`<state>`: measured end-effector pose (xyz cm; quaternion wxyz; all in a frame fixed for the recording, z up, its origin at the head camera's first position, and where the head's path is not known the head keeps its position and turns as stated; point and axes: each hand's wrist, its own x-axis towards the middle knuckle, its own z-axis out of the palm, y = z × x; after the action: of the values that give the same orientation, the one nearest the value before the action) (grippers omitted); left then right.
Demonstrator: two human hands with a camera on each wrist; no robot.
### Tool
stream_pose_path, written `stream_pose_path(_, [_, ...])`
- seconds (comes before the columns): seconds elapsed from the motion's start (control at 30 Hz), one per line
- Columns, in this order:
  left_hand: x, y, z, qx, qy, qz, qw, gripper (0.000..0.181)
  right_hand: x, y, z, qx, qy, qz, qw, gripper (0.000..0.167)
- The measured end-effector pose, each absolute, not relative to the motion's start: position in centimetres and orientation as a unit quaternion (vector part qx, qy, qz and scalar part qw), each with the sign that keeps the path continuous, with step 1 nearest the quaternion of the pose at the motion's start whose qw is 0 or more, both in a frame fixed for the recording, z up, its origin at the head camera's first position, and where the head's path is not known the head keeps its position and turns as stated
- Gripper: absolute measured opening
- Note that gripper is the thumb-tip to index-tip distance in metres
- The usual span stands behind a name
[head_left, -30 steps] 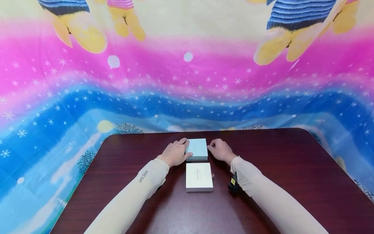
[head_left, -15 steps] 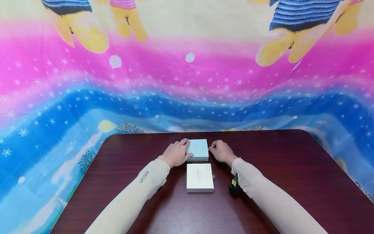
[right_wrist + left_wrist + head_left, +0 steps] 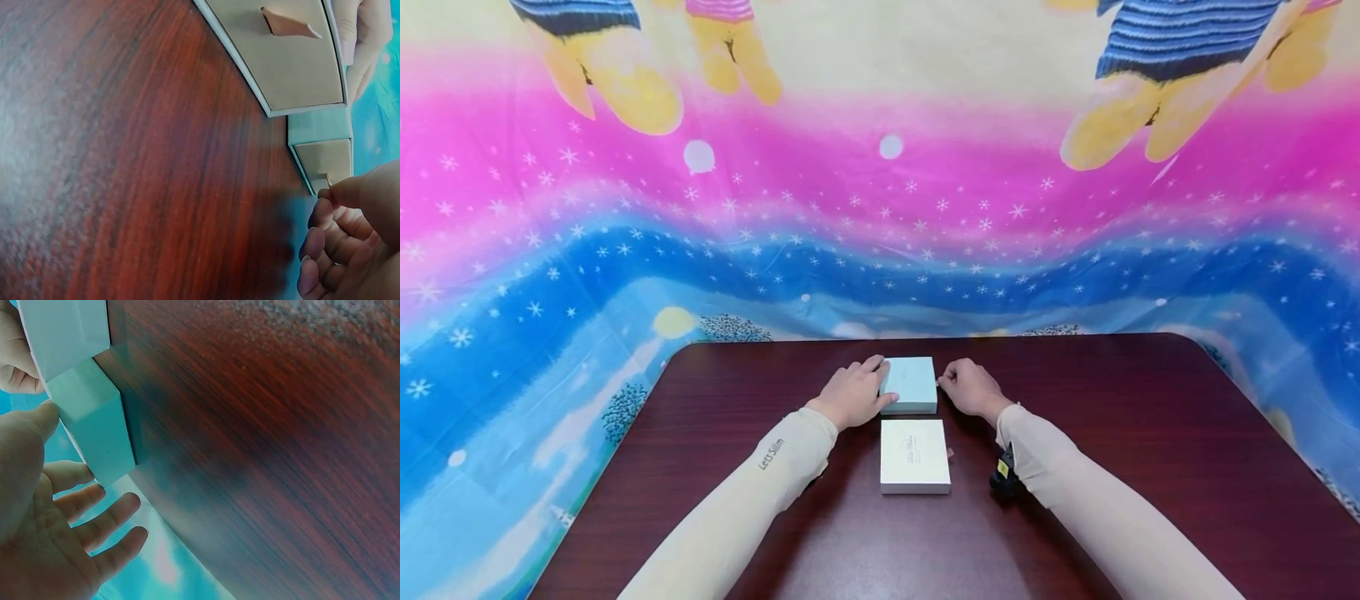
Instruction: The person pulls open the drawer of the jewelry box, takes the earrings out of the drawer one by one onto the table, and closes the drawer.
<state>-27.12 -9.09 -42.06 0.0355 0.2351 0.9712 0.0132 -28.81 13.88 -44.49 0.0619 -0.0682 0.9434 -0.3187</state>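
Observation:
A light blue drawer box point(image 3: 911, 382) lies flat towards the table's far edge. My left hand point(image 3: 852, 393) holds its left end, thumb and index finger on its edges, the other fingers spread clear in the left wrist view. At the opposite end, my right hand point(image 3: 356, 228) pinches the small ribbon tab point(image 3: 329, 180) on the beige drawer front point(image 3: 331, 156) between thumb and index finger. That drawer looks flush with its sleeve. Nearer me lies a white box point(image 3: 914, 454) with printed lettering; a tan ribbon tab point(image 3: 290, 25) sticks out of its right end.
The dark red-brown wooden table point(image 3: 775, 517) has a rounded far corner at each side. Behind it hangs a patterned cloth point(image 3: 880, 200) in pink and blue. A black wrist camera point(image 3: 1002, 473) sits under my right sleeve.
The head view has shifted slightly. Both hands keep their places at the light blue box, and neither box has visibly moved on the table.

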Motion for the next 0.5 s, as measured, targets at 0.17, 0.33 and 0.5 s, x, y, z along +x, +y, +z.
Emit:
stream_pose_path(0.17, [-27.18,-9.11,-42.12,0.236,0.971,0.013,0.038,0.068,-28.74,13.85,-44.41,-0.067,0.942,-0.323,0.063,0.032])
stream_pose_path(0.33, [-27.20,-9.11,-42.20,0.233,0.972,0.015,0.039,0.068,-28.82,13.87,-44.52,-0.069,0.943,-0.321,0.060,0.029])
stream_pose_path(0.5, [-27.26,-9.18,-42.35,0.232,0.972,0.018,0.039,0.068,-28.77,13.86,-44.52,-0.068,0.942,-0.324,0.061,0.030])
